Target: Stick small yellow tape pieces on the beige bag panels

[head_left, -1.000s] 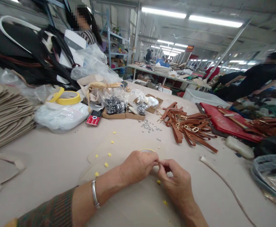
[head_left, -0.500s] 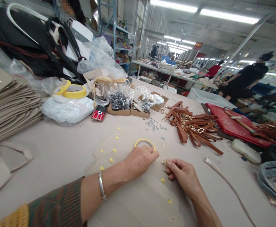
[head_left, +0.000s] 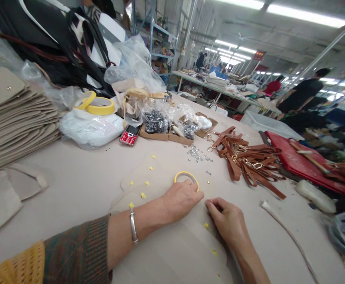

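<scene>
Beige fabric pieces [head_left: 166,244] lie overlapped on the table, with small yellow tape bits [head_left: 143,195] stuck along them. My left hand [head_left: 182,199] is closed round the near side of a yellow tape roll [head_left: 186,173], its knuckles upward. To its right, my right hand [head_left: 225,215] has thumb and forefinger pinched at the fabric edge; anything between those fingertips is too small to make out. A tiny metal stud [head_left: 208,182] sits just beyond both hands.
Brown straps with gold clasps [head_left: 243,156] and loose silver rings [head_left: 197,153] lie beyond. Stacked beige panels [head_left: 15,122], a white bag [head_left: 91,128] and a red phone [head_left: 130,135] are left. A white cord [head_left: 287,232] lies right; people stand farther off.
The view has shifted, moving the table items slightly right. The right fingertips have come closer to the left hand, and the yellow bit earlier at them no longer shows.
</scene>
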